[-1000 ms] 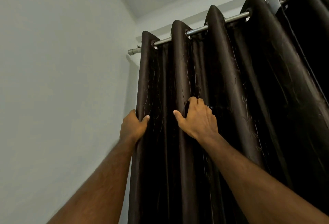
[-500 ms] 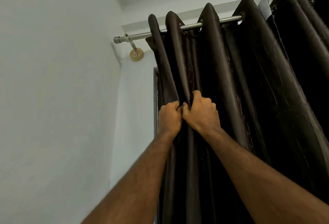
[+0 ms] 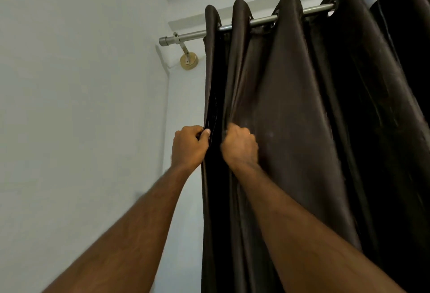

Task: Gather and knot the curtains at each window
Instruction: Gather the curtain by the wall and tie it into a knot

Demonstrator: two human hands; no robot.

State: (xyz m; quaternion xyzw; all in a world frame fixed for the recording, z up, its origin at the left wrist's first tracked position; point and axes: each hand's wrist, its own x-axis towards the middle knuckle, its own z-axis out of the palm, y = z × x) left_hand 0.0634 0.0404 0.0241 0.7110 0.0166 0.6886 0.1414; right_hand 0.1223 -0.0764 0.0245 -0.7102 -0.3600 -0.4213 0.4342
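Against the pale corner wall, the dark curtain hangs from the rod's left end, left hand and right hand fisted on its outer folds; better to bunch evenly, pleat by pleat.

No legible text, label, brand, number or sign recorded. Dark curtain: plain fabric, no print readable. Metal rod and wall bracket, far left: unmarked. Walls: blank.
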